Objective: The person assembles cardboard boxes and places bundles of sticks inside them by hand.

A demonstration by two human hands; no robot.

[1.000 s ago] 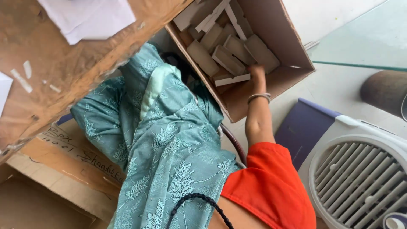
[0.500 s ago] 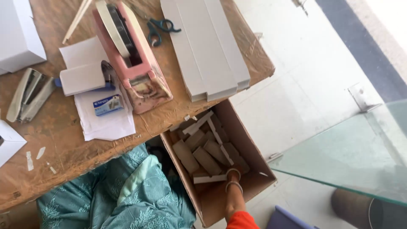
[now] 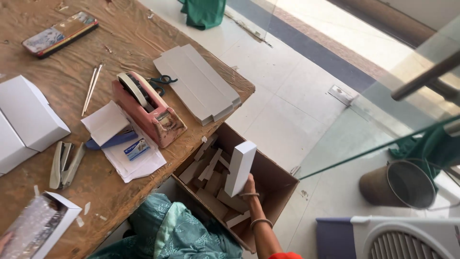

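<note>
1. We see the right hand [image 3: 249,186] clasped around the lower end of one flat white box [image 3: 240,167], held upright over the cardboard carton [image 3: 280,181].
2. At nine o'clock, the left hand [image 3: 4,238] barely shows; its grip cannot be told.
3. At eleven o'clock sits one pink tape dispenser [image 3: 149,110].

Folded white carton [image 3: 240,167]: long, flat, rectangular, plain white, edges crisp. Gripped at its lower end, it stands nearly upright and rises up and slightly right from the grip, one broad face and one narrow side visible.

Brown cardboard box [image 3: 280,180]: open-topped, on the floor directly under and around the grip. More flat cartons [image 3: 209,169] lie inside, jumbled at mixed angles, below and left of the grip, greyish-white in shadow.
</note>
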